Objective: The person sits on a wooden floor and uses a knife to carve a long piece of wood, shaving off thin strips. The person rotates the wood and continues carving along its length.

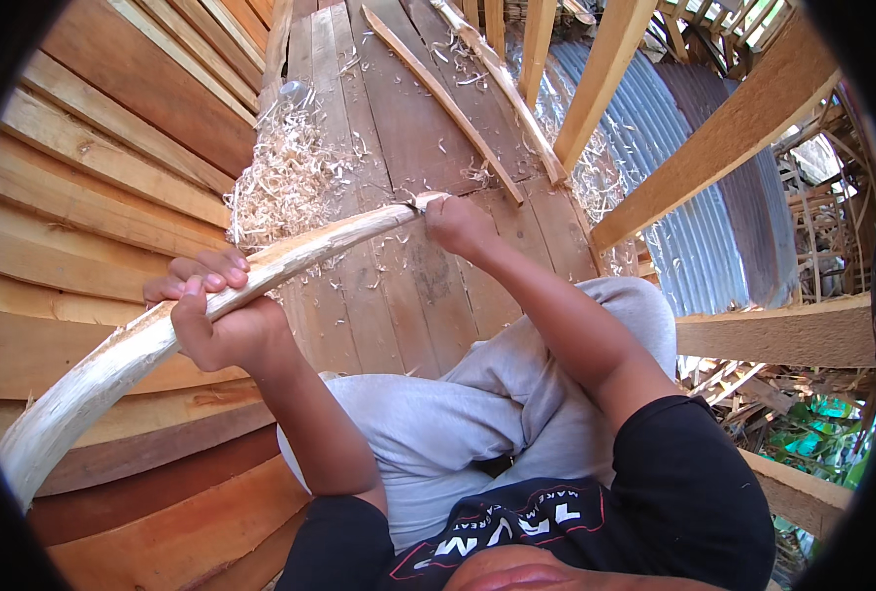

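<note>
A long, pale, peeled wooden pole (305, 258) slants across in front of me, from the lower left up to the middle. My left hand (231, 320) is wrapped round it, with the thumb on the near side and the fingers over the far side. At the pole's thinner far end, my right hand (461, 225) is closed in a fist. A small dark, blade-like piece (413, 204) lies across the wood beside that fist. What the right hand grips is mostly hidden by its own fingers.
Curled wood shavings (285, 177) are heaped on the plank floor (399, 286) by the left board wall (93, 187). A narrow wooden strip (445, 103) and a pale stick (507, 89) lie ahead. Slanting timber posts (719, 133) and corrugated metal sheets (689, 222) stand at the right.
</note>
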Demonstrator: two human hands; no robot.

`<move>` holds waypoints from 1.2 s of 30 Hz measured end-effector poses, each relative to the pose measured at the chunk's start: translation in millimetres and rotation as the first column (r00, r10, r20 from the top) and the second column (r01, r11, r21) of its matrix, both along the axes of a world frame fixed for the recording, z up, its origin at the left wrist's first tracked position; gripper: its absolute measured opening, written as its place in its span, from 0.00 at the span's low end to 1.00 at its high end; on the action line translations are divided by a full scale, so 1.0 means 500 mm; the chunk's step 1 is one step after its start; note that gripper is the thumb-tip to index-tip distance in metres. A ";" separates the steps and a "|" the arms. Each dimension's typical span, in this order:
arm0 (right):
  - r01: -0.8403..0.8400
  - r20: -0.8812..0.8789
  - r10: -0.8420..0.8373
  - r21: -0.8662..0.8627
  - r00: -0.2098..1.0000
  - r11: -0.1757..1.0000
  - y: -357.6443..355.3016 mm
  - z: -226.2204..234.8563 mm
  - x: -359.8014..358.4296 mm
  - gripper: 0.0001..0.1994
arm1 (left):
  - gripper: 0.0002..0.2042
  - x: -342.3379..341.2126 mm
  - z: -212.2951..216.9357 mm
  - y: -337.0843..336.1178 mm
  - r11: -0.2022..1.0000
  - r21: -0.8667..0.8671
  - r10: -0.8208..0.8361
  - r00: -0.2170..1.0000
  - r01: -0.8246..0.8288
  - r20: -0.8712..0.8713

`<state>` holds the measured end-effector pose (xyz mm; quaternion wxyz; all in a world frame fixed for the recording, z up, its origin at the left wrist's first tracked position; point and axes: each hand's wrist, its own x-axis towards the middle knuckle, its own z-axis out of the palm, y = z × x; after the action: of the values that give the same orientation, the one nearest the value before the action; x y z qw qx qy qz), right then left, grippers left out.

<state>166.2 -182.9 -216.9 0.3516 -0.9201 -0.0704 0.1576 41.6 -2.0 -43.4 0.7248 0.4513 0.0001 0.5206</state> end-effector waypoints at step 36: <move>-0.123 0.010 0.123 0.034 0.992 0.992 0.067 0.125 -0.069 0.27 | 0.07 -0.010 0.005 0.011 0.999 -0.029 0.032 0.999 -0.031 0.035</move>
<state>131.7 -149.5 -154.5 0.3569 -0.9083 -0.1311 0.1742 36.4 3.4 -40.8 0.7227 0.4315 0.0015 0.5399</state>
